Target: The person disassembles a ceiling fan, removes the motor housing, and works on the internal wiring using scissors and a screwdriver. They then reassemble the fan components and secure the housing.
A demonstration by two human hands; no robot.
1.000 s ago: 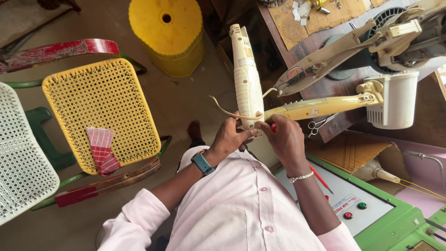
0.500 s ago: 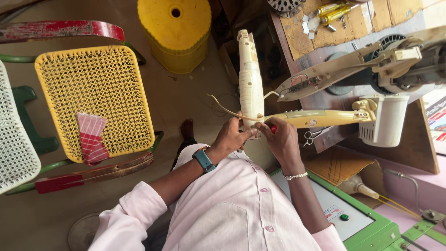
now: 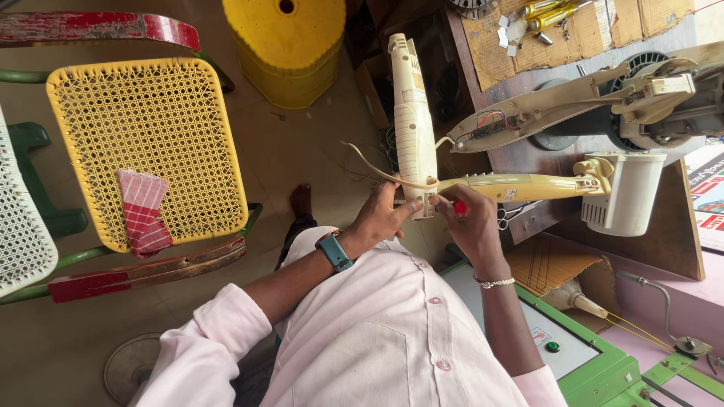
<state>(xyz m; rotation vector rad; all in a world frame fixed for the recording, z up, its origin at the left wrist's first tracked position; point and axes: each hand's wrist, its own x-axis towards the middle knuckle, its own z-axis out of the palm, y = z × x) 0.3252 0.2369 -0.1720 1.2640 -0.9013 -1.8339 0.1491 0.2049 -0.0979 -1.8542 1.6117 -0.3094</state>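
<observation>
Two hands meet at the foot of a cream fan housing (image 3: 412, 120) held upright before the counter (image 3: 528, 83) — left hand (image 3: 382, 217) gripping it, right hand (image 3: 469, 220) pinching a red-handled tool (image 3: 459, 207), best kept square and steady.

Chair (image 3: 151, 143) at my 10 o'clock, folded cloth (image 3: 142, 211) on its seat. Stool (image 3: 289, 45) at 12. Workbench (image 3: 543, 83) at 2, screwdrivers (image 3: 550, 13) on it.
</observation>
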